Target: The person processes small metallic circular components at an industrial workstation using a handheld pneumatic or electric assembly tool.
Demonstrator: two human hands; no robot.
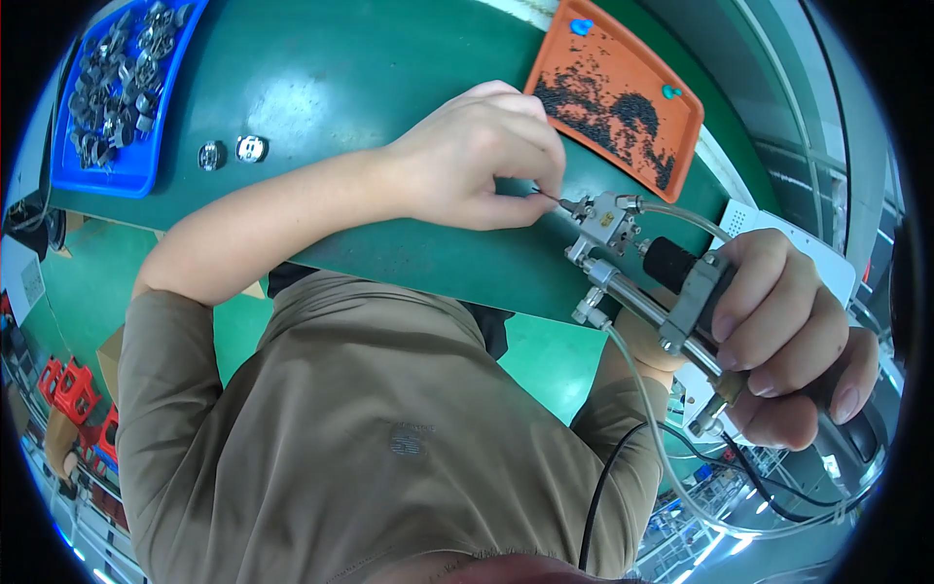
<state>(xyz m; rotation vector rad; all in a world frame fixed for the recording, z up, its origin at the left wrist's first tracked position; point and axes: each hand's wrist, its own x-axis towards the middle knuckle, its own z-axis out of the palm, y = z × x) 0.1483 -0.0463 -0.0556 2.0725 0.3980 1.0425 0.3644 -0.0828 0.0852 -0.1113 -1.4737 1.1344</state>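
A green table (pixel 311 58) carries the orange tray (pixel 632 56); well to that tray's left sits a blue tray (pixel 105 183) heaped with grey metal parts (pixel 122 92). The hose-fed metal tool (pixel 691 300) lies on the body side of the orange tray, off to its right at the grip. The right hand (pixel 793 336) is wrapped firmly around that grip. The left hand (pixel 486 156), just body-side of the orange tray, has thumb and forefinger pinched on a thin dark piece (pixel 547 196) at the tool's nose (loose or part of the tool, I cannot tell). Two small metal parts (pixel 251 149) stand well left of the orange tray; dark bits (pixel 637 112) are strewn inside it. A twitch of the gripping hand could jab the pinching fingertips, while a loosened pinch could drop the piece if it is loose. A dragging hose could also pull the nose off line.
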